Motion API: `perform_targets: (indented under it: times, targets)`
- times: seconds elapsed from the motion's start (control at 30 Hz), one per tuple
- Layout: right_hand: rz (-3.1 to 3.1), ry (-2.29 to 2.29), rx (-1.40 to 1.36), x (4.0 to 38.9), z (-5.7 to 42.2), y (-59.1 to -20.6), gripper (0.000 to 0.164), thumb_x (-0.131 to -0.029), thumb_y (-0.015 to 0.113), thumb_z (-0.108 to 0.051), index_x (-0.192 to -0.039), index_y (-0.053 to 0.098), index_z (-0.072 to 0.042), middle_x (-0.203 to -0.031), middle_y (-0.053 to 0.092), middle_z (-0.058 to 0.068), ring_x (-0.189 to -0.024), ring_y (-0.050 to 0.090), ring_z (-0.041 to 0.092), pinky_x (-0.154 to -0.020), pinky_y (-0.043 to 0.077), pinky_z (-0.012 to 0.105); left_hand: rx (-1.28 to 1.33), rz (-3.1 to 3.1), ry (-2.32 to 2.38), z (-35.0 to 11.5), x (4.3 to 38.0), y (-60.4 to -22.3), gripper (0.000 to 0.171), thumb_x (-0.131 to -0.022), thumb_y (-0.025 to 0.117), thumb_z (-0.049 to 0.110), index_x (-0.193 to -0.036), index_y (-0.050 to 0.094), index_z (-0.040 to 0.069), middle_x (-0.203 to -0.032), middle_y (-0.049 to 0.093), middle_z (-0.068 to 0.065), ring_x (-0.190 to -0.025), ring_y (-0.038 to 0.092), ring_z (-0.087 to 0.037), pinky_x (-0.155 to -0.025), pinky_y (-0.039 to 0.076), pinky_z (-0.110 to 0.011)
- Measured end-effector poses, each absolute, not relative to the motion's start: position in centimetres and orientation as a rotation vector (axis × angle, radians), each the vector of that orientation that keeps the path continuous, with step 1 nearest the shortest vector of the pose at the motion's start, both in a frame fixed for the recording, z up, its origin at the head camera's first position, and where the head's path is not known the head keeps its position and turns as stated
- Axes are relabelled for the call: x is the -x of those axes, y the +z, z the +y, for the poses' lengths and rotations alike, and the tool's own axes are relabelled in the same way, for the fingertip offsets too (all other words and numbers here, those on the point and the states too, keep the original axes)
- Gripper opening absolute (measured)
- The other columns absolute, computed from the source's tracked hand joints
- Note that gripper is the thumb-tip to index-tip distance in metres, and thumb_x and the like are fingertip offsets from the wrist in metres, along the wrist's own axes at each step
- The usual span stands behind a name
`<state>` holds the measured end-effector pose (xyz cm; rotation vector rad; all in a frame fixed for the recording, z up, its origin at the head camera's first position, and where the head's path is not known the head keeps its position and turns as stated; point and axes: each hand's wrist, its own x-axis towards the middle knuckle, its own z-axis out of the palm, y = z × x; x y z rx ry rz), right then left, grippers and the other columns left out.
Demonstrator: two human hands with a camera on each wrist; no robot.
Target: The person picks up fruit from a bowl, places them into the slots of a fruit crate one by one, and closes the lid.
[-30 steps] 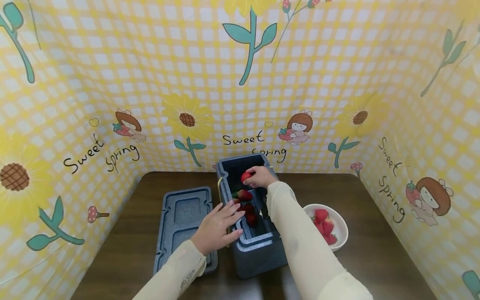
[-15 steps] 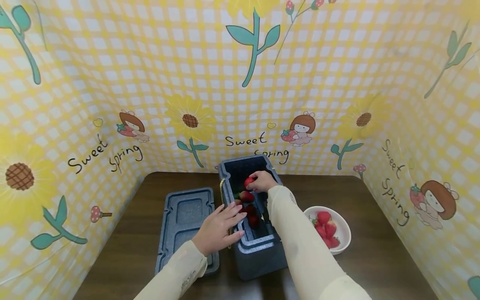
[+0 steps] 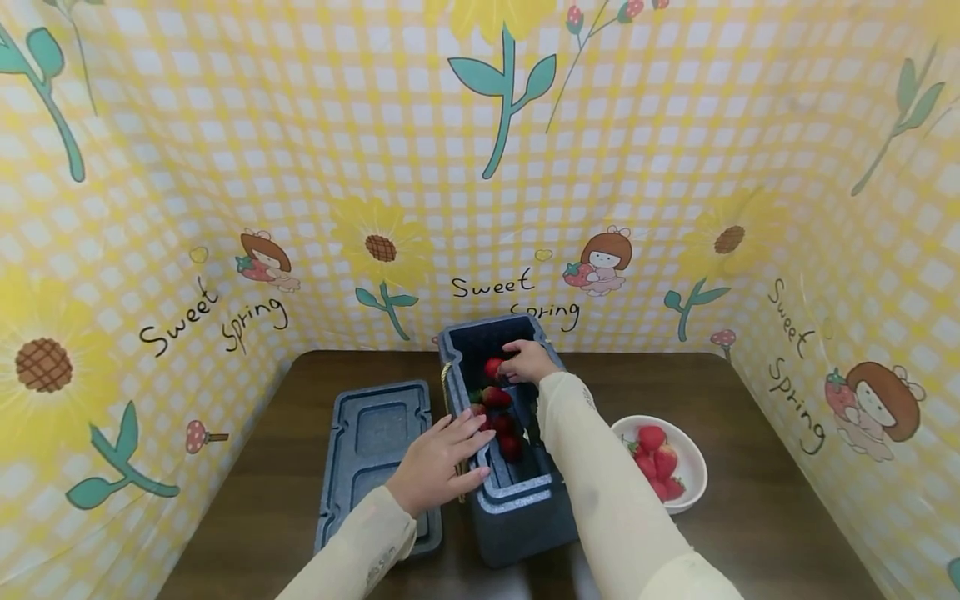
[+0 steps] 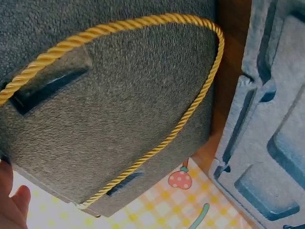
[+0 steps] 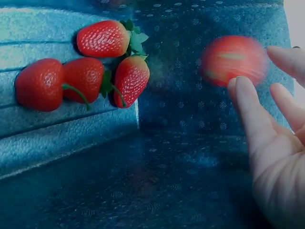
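Note:
My right hand (image 3: 528, 362) is down inside a tall dark grey foam box (image 3: 528, 533), toward its far end. Just off its parted thumb and fingertips is a red strawberry (image 5: 233, 61), blurred by motion in the right wrist view. Several other strawberries (image 5: 40, 85) lie on a ledge inside the box, some with green leaves. With fingers straight, my left hand (image 3: 435, 467) rests on the box's left rim. A yellow twisted rope (image 4: 209, 81) loops along the box's outer side below that hand.
The grey foam lid (image 3: 378, 433) lies on the brown table (image 3: 247, 500), left of the box. To the right, a white bowl (image 3: 697, 475) holds several strawberries (image 3: 664, 460), partly behind the right sleeve. Yellow checked cloth (image 3: 480, 192) encloses the table's back and sides.
My right thumb and fingers have parted from the strawberry they were pinching, which now sits apart from them inside the box. My left hand has stayed on the rim.

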<state>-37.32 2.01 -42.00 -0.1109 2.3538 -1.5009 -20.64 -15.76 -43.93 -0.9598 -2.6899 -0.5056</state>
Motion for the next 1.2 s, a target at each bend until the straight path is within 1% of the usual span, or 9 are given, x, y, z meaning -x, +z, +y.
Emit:
perform_targets:
  times: [0.13, 0.4, 0.53, 0.6, 0.73, 0.87, 0.97, 1.07, 1.2]
  targets:
    - [2.373, -1.470, 0.153, 37.1, 2.1, -41.2, 0.049, -0.087, 0.064, -0.001, -0.134, 0.050, 0.003, -0.109, 0.067, 0.021, -0.102, 0.063, 0.034, -0.083, 0.054, 0.036, 0.962, -2.672, -0.470, -15.6, 20.5, -44.0, 0.048, -0.092, 0.056, 0.038, -0.130, 0.061, 0.009, -0.138, 0.053, -0.009, -0.133, 0.043, -0.026, -0.105, 0.035, -0.050]
    - [2.429, -1.370, 0.303, 37.1, 4.5, -35.7, 0.049, -0.089, 0.062, -0.006, -0.136, 0.049, 0.002, -0.110, 0.065, 0.017, -0.101, 0.060, 0.032, -0.085, 0.053, 0.039, 0.945, -2.666, -0.517, -15.6, 20.8, -43.8, 0.048, -0.090, 0.059, 0.037, -0.129, 0.062, 0.009, -0.138, 0.053, -0.011, -0.133, 0.042, -0.028, -0.105, 0.034, -0.051]
    - [2.467, -1.346, 0.302, 37.3, 7.1, -34.5, 0.049, -0.090, 0.060, -0.005, -0.137, 0.048, 0.002, -0.116, 0.061, 0.020, -0.099, 0.060, 0.033, -0.085, 0.052, 0.040, 0.944, -2.680, -0.534, -15.5, 21.0, -43.9, 0.050, -0.090, 0.059, 0.038, -0.132, 0.060, 0.010, -0.140, 0.051, -0.011, -0.134, 0.041, -0.028, -0.106, 0.033, -0.051]
    - [2.466, -1.367, 0.277, 37.5, 8.7, -34.6, 0.051, -0.089, 0.060, -0.005, -0.137, 0.048, 0.002, -0.117, 0.060, 0.022, -0.096, 0.061, 0.030, -0.082, 0.053, 0.038, 0.941, -2.690, -0.556, -15.4, 21.0, -44.0, 0.050, -0.090, 0.059, 0.038, -0.132, 0.059, 0.010, -0.140, 0.050, -0.010, -0.134, 0.040, -0.028, -0.107, 0.032, -0.051]
    - [2.438, -1.396, 0.209, 37.8, 12.1, -35.3, 0.054, -0.087, 0.061, -0.005, -0.138, 0.046, 0.003, -0.112, 0.062, 0.019, -0.080, 0.062, 0.017, -0.071, 0.054, 0.029, 0.931, -2.699, -0.583, -15.5, 20.8, -44.3, 0.051, -0.090, 0.060, 0.038, -0.132, 0.059, 0.010, -0.140, 0.050, -0.010, -0.134, 0.040, -0.029, -0.107, 0.032, -0.051]
    - [2.445, -1.364, 0.141, 37.2, 15.3, -35.3, 0.055, -0.089, 0.060, -0.007, -0.140, 0.042, 0.004, -0.115, 0.059, 0.021, -0.073, 0.059, 0.009, -0.071, 0.053, 0.028, 0.927, -2.655, -0.591, -15.8, 20.6, -44.7, 0.050, -0.090, 0.060, 0.038, -0.130, 0.061, 0.008, -0.139, 0.052, -0.012, -0.133, 0.042, -0.031, -0.106, 0.034, -0.049]
    - [2.486, -1.333, 0.114, 36.4, 17.6, -35.6, 0.055, -0.091, 0.058, -0.012, -0.140, 0.040, 0.005, -0.122, 0.056, 0.026, -0.074, 0.059, 0.009, -0.076, 0.054, 0.033, 0.918, -2.608, -0.575, -15.9, 20.6, -45.0, 0.049, -0.090, 0.060, 0.039, -0.129, 0.062, 0.008, -0.137, 0.053, -0.012, -0.131, 0.044, -0.031, -0.104, 0.035, -0.049]
    - [2.524, -1.307, 0.102, 35.9, 19.6, -37.2, 0.056, -0.093, 0.059, -0.015, -0.140, 0.040, 0.007, -0.126, 0.054, 0.028, -0.078, 0.059, 0.011, -0.081, 0.053, 0.036, 0.909, -2.594, -0.562, -15.8, 20.6, -45.0, 0.048, -0.090, 0.059, 0.038, -0.128, 0.063, 0.009, -0.136, 0.054, -0.012, -0.131, 0.044, -0.030, -0.104, 0.036, -0.050]
    - [2.546, -1.238, 0.107, 35.1, 21.5, -40.3, 0.055, -0.092, 0.060, -0.016, -0.137, 0.042, 0.009, -0.124, 0.055, 0.028, -0.091, 0.062, 0.025, -0.085, 0.052, 0.042, 0.906, -2.631, -0.560, -15.4, 20.7, -44.7, 0.049, -0.089, 0.059, 0.036, -0.130, 0.061, 0.009, -0.138, 0.052, -0.011, -0.133, 0.042, -0.028, -0.105, 0.035, -0.049]
